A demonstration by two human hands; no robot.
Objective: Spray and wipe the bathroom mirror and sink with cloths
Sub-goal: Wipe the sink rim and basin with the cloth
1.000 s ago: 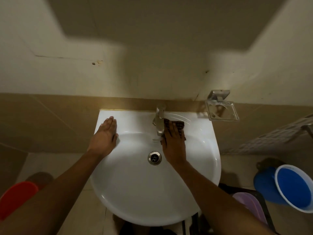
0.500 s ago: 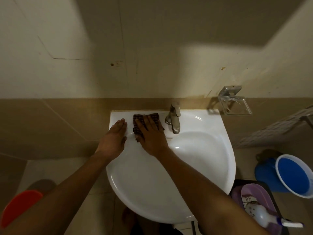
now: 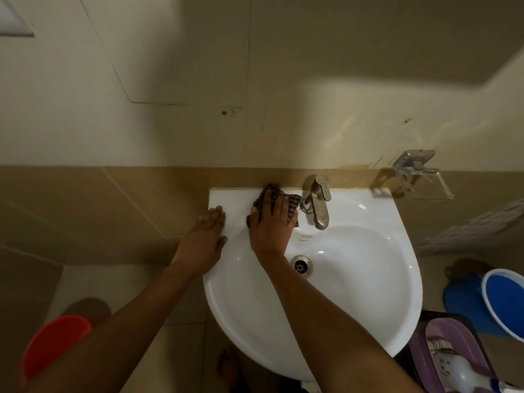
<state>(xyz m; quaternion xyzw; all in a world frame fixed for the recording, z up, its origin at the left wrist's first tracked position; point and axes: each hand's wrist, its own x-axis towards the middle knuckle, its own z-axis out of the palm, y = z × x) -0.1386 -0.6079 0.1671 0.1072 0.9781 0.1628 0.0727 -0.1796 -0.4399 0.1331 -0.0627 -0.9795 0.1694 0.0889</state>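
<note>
We look down on a white sink fixed against a tan tiled wall. Our right hand lies flat on a dark checked cloth, fingers straight and slightly spread, pressing it onto the sink's back ledge just left of the steel faucet; the cloth bunches up against the wall edge and reaches to the faucet's base. Our left hand rests palm down on the sink's left rim, fingers straight and held close together, thumb out toward the basin, holding nothing. The two hands are near each other but apart. The drain sits in the basin just right of our right wrist. A clear soap holder is mounted on the wall to the right of the faucet. On the floor we see a blue bucket at right, a purple tub holding a white spray bottle at lower right, and an orange basin at lower left. A small mark sits on the sink below the faucet, too small for us to read; no other writing shows.
</note>
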